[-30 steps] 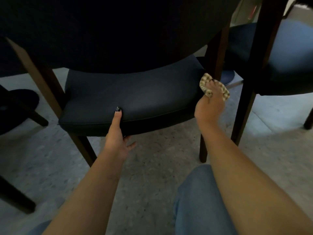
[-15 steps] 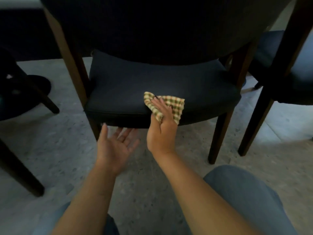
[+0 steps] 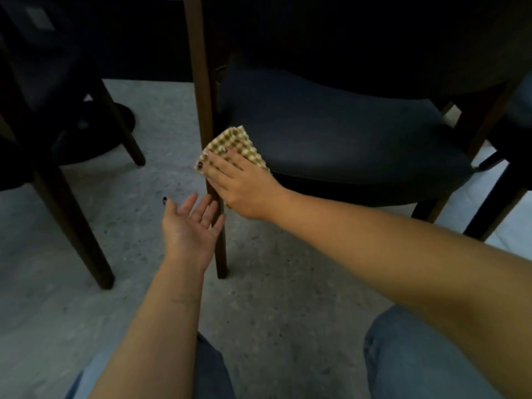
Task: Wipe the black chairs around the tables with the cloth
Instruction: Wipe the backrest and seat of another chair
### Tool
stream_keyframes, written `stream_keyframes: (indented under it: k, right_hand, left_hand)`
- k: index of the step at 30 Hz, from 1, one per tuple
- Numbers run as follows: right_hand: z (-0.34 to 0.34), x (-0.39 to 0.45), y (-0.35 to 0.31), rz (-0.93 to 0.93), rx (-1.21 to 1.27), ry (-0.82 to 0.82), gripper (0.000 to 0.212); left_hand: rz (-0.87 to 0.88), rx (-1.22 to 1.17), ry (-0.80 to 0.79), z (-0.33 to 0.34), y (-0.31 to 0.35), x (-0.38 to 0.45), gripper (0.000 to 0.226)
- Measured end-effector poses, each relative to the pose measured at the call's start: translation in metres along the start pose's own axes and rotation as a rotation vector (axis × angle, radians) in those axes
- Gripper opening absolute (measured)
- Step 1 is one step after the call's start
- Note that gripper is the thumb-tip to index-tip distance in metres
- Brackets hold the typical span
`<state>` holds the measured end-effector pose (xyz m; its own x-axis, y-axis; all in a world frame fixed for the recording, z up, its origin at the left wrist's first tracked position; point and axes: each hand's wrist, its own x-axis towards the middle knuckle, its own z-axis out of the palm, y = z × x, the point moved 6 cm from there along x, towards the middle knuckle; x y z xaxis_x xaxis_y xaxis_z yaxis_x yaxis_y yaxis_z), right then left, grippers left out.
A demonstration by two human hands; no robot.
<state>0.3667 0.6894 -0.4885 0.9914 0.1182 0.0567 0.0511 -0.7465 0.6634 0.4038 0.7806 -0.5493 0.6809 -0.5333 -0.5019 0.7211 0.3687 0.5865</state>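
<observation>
Cloth, yellow-green checked, lies flat on the front-left corner of the black chair seat, overlapping the seat edge right beside the chair's wooden front leg. No containers in view. Right hand lies palm-down on the cloth, fingers straight and together, pressing it onto the seat; dark-painted nails visible, fingertips pointing up-left, wrist low, forearm coming in from the lower right. Left hand is palm-up, fingers relaxed and slightly spread, holding nothing, hovering over the floor just below the right hand and just beside the front leg; can't tell whether its fingertips touch the leg. Left forearm comes up from the bottom centre. Chair's dark backrest fills the top of the view, with the seat below it. Second dark chair stands to the left, well apart, wooden legs on the speckled grey floor. Edge of another dark seat shows at far right. Person's knees in blue jeans sit at the bottom edge. Lighting is dim, so detail on the seat surface is hard to make out.
</observation>
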Motion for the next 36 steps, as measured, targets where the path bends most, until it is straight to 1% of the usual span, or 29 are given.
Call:
stream_keyframes:
  k: [4,7,9,10,12,13,15,17,19,20,21,23,24,25,27,28,31,32,33,34,35,36]
  right_hand:
    - [0.004,-0.005,-0.001,-0.072,-0.058,-0.014,0.045]
    - [0.009,-0.008,-0.002,-0.075,-0.058,-0.038,0.045]
    - [0.013,-0.021,0.001,-0.144,-0.055,0.009,0.041]
    - [0.014,-0.03,0.002,-0.213,-0.107,0.034,0.036]
    - [0.017,-0.051,0.007,-0.318,-0.152,0.03,0.026]
    - [0.021,-0.062,0.01,-0.345,-0.16,0.019,0.025]
    - [0.026,-0.084,0.018,-0.368,-0.149,0.077,0.028]
    - [0.026,-0.106,0.027,-0.349,-0.087,0.135,0.033]
    - [0.026,-0.13,0.036,-0.318,-0.044,0.149,0.033]
    - [0.025,-0.14,0.039,-0.308,-0.034,0.16,0.032]
    - [0.025,-0.151,0.041,-0.299,-0.019,0.165,0.032]
    - [0.026,-0.171,0.047,-0.277,0.08,0.169,0.032]
    - [0.027,-0.182,0.049,-0.256,0.121,0.151,0.033]
    - [0.031,-0.194,0.052,-0.228,0.14,0.122,0.035]
    - [0.035,-0.218,0.058,-0.133,0.197,0.086,0.039]
    - [0.036,-0.232,0.062,-0.071,0.244,0.087,0.041]
    - [0.038,-0.272,0.076,0.182,0.385,0.087,0.05]
    - [0.038,-0.288,0.082,0.287,0.429,0.093,0.052]
    - [0.036,-0.301,0.088,0.394,0.471,0.126,0.05]
    - [0.034,-0.315,0.096,0.528,0.527,0.193,0.044]
    - [0.031,-0.333,0.108,0.726,0.591,0.282,0.04]
    - [0.032,-0.352,0.121,0.989,0.675,0.392,0.039]
  left_hand:
    - [0.094,0.189,0.033,0.014,0.002,-0.01,0.048]
    - [0.143,0.299,0.012,0.029,0.0,-0.016,0.044]
    - [0.176,0.401,0.012,0.038,-0.003,-0.016,0.039]
    - [0.193,0.458,0.021,0.041,-0.005,-0.015,0.034]
    - [0.27,0.653,0.07,0.047,-0.009,-0.012,0.027]
    - [0.327,0.758,0.112,0.048,-0.01,-0.011,0.025]
    - [0.448,0.91,0.174,0.052,-0.007,-0.012,0.025]
    - [0.545,1.084,0.114,0.062,-0.01,-0.01,0.041]
    - [0.643,1.359,0.065,0.073,-0.018,-0.014,0.071]
    - [0.733,1.508,0.051,0.08,-0.021,-0.019,0.089]
    - [0.867,1.638,-0.003,0.09,-0.024,-0.026,0.104]
    - [1.148,1.854,-0.235,0.117,-0.032,-0.038,0.122]
    - [1.228,1.974,-0.36,0.129,-0.04,-0.038,0.126]
    - [1.271,2.109,-0.458,0.141,-0.047,-0.036,0.131]
    - [1.3,2.374,-0.57,0.167,-0.059,-0.026,0.145]
    - [1.304,2.46,-0.631,0.181,-0.066,-0.021,0.149]
    - [1.237,2.568,-0.846,0.21,-0.082,-0.011,0.155]
    - [1.198,2.571,-0.893,0.216,-0.085,-0.009,0.156]
    - [1.167,2.572,-0.912,0.217,-0.084,-0.008,0.157]
    - [1.157,2.565,-0.922,0.215,-0.082,-0.008,0.156]
    - [1.176,2.55,-0.932,0.215,-0.083,-0.008,0.154]
    - [1.205,2.538,-0.937,0.214,-0.082,-0.008,0.153]
